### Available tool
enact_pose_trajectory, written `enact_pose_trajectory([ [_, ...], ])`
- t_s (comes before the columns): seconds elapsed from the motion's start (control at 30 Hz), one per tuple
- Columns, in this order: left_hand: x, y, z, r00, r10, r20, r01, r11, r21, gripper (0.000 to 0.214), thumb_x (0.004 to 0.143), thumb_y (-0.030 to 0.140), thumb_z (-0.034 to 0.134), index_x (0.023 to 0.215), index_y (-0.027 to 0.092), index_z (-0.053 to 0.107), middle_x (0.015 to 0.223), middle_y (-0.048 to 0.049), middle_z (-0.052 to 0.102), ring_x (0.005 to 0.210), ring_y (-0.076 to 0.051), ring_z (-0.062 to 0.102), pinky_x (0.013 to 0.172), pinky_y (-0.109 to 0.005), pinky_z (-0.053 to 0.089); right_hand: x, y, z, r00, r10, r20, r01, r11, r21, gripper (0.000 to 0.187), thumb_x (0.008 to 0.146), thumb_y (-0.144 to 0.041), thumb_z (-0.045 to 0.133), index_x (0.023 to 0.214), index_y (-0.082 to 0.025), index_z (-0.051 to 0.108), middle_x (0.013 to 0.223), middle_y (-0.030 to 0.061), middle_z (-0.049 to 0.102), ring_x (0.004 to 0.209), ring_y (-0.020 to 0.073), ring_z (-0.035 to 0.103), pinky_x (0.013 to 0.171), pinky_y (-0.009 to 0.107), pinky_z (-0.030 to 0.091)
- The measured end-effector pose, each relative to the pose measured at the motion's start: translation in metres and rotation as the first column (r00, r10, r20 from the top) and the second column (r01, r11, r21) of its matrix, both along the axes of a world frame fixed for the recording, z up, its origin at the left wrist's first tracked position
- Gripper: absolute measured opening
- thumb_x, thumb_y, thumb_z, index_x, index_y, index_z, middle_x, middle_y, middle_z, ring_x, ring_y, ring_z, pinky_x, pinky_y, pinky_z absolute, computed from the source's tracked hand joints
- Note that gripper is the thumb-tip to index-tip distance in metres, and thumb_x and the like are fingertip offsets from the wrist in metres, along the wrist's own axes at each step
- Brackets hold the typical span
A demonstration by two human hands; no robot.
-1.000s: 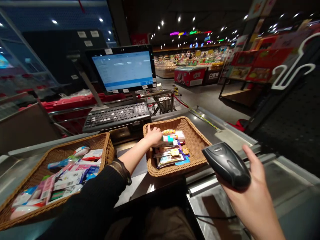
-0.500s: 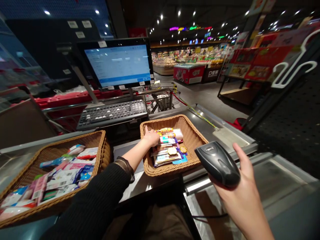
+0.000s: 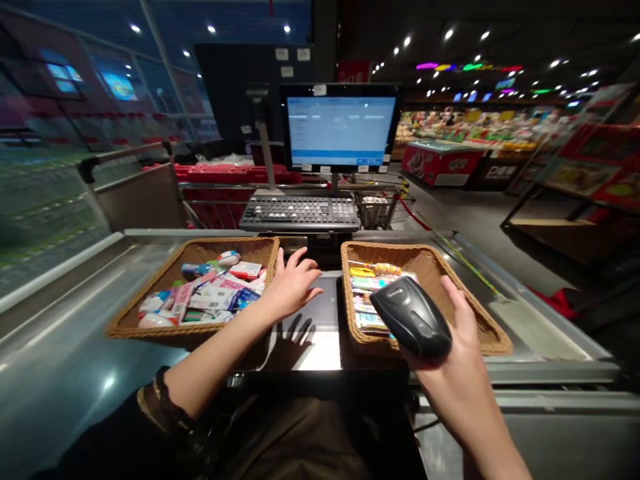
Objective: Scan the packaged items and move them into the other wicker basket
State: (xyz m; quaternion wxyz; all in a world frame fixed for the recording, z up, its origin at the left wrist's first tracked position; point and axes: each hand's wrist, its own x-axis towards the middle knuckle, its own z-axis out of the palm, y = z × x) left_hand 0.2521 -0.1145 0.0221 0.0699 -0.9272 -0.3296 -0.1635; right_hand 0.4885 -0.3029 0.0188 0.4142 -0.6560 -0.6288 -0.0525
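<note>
My left hand (image 3: 294, 285) hovers over the counter between two wicker baskets, fingers spread and nothing in them. It is nearest the right edge of the left basket (image 3: 123, 328), which holds a heap of small packaged goods (image 3: 215, 293). My right hand (image 3: 460, 347) grips a black handheld barcode scanner (image 3: 414, 319). The scanner is above the right basket (image 3: 487, 348) and hides part of its contents. In that basket, several small packets (image 3: 364, 283) with yellow and white wrapping lie along the left side.
Behind the baskets stand a black keyboard (image 3: 300, 212) and a lit monitor (image 3: 340, 130). A metal counter (image 3: 65, 360) runs along both sides. Shopping carts (image 3: 215, 200) are beyond it. A yellow-green cord (image 3: 470, 267) crosses the counter's right part.
My left hand has come out of the right basket and moved left, with fingers now spread. The view has turned left. My right hand still holds the scanner, now over the right basket.
</note>
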Motion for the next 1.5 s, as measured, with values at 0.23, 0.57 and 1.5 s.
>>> enact_pose_trajectory([
  [0.23, -0.120, -0.021, -0.010, 0.969, 0.245, 0.016, -0.243, 0.968, -0.061, 0.025, 0.093, 0.029, 0.064, 0.117, 0.023, 0.068, 0.130, -0.0110, 0.065, 0.142, -0.039, 0.038, 0.112, -0.079, 0.018, -0.058, 0.045, -0.002, 0.962, 0.257, 0.096, -0.256, 0.966, -0.018, 0.042, 0.086, -0.028, 0.065, 0.128, -0.020, 0.061, 0.166, 0.0146, 0.021, 0.154, 0.0431, 0.019, 0.120, 0.069, 0.026],
  [0.57, -0.222, 0.001, -0.009, 0.832, 0.512, -0.214, -0.551, 0.809, -0.207, 0.026, 0.085, 0.026, 0.067, 0.111, 0.023, 0.072, 0.132, -0.0119, 0.067, 0.141, -0.040, 0.040, 0.112, -0.079, 0.016, -0.132, 0.074, -0.006, 0.894, 0.436, 0.100, -0.424, 0.898, -0.118, 0.040, 0.083, -0.021, 0.062, 0.122, -0.023, 0.064, 0.168, 0.0120, 0.018, 0.154, 0.0460, 0.014, 0.114, 0.075, 0.030],
  [1.5, -0.172, 0.018, 0.029, 0.961, 0.274, -0.032, -0.266, 0.951, 0.159, 0.017, 0.090, 0.025, 0.064, 0.105, 0.023, 0.070, 0.111, -0.0087, 0.072, 0.130, -0.034, 0.051, 0.112, -0.082, 0.006, -0.131, 0.066, 0.015, 0.909, 0.304, 0.284, -0.290, 0.953, -0.090, 0.035, 0.081, -0.017, 0.058, 0.116, -0.021, 0.061, 0.169, 0.0126, 0.015, 0.153, 0.0510, 0.011, 0.109, 0.079, 0.033],
])
